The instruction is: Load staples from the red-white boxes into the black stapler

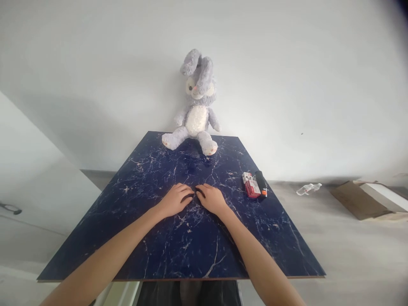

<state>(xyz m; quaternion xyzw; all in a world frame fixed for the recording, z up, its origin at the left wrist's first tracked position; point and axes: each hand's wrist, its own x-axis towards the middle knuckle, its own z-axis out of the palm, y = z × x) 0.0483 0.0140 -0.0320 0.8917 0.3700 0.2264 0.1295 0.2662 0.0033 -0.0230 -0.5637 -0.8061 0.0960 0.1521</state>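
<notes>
My left hand (pixel 175 199) rests palm down near the middle of the dark blue marbled table (pixel 153 246), its fingers extended and slightly spread. Close beside it, my right hand (pixel 211 198) lies the same way, fingers pointing inward. A narrow gap separates the two hands, and neither holds anything. At the far edge sits a grey plush rabbit (pixel 196 119) with a white belly and long ears, leaning back toward the wall. To the right of my right hand are red-and-white small boxes (pixel 251 185), with a black cylindrical object with an orange part (pixel 261 183) lying against them.
A pale wall (pixel 287 85) rises behind the table. On the floor to the right lie clear plastic bottles (pixel 308 189) and an open cardboard box (pixel 360 199). At the left stands a white panel (pixel 32 170) with a dark handle-like piece (pixel 11 208).
</notes>
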